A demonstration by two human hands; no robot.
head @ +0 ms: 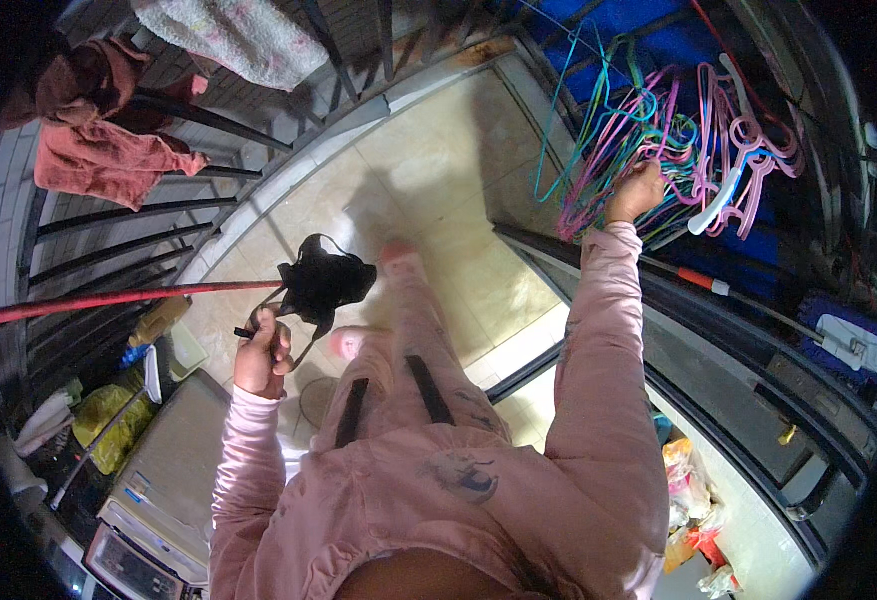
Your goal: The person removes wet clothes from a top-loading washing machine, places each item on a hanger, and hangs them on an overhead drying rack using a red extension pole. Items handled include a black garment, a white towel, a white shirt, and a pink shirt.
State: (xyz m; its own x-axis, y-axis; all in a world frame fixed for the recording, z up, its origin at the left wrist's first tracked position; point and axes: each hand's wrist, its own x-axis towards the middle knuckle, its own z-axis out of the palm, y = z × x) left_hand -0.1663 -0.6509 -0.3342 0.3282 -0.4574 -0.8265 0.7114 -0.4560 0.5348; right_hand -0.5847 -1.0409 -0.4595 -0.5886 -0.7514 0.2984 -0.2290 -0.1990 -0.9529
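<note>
My left hand (262, 352) is closed on the thin strap of a black garment (326, 277), which hangs bunched up over the floor. From the left, a red pole (130, 299) runs up to the garment; its near end is hidden or stops there. Up on the right, my right hand (635, 193) has its fingers curled in among a dense bunch of plastic clothes hangers (596, 169) in pink, green and blue. Its fingertips are partly hidden by them. Thicker pink and white hangers (742, 172) hang just right of that hand.
Black metal railings (134, 212) line the left, with a red cloth (100, 161) and a white towel (236, 37) over them. A washing machine (160, 465) stands lower left. Along the right are a dark door frame (708, 345), a mop head (851, 345) and plastic bags (690, 487).
</note>
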